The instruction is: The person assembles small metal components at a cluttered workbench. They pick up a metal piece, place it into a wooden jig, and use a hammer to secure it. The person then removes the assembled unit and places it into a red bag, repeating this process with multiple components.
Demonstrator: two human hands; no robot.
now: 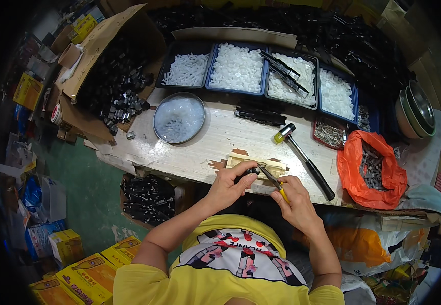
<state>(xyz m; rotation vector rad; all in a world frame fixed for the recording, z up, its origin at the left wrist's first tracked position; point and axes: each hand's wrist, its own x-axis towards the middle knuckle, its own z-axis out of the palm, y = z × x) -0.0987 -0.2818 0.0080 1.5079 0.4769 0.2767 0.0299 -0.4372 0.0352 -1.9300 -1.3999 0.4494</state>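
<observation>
My left hand is closed around a small black part, pinched near the bench's front edge. My right hand grips pliers with yellow handles, their metal jaws reaching to the end of that part. What the jaws hold, if anything, is too small to make out. Beneath both hands lies a pale wooden fixture, partly covered by my fingers. To the right, a mallet with a yellow and black head and black grip rests on the bench.
Bins of white plastic pieces line the back. A round dish stands left of a black strip-like part. At right are a tray of metal pins and a red bag. A cardboard box holds dark pieces.
</observation>
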